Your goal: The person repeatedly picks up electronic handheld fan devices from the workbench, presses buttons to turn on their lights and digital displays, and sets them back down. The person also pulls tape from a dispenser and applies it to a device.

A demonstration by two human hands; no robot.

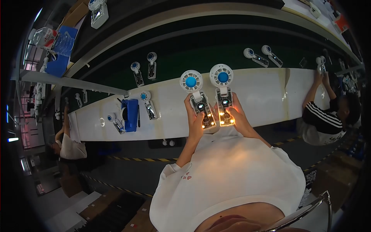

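My left hand (194,121) is closed around a handheld fan (199,98), its thumb on the front of the clear body. In my right hand (240,120) is a second handheld fan (223,96), held the same way. Both fans stand side by side, heads pointing away from me. Each has a round white grille with a blue centre and a see-through handle showing a circuit board. Small displays glow on both handles, and orange lights shine at their lower ends. My fingers behind the handles are mostly hidden.
A white worktop (262,92) runs beside a dark green belt (185,56). More fans lie there, including one fan (148,105) near a blue bin (131,116). Co-workers sit at right (324,116) and left (71,147). A metal shelf frame (81,83) juts in at left.
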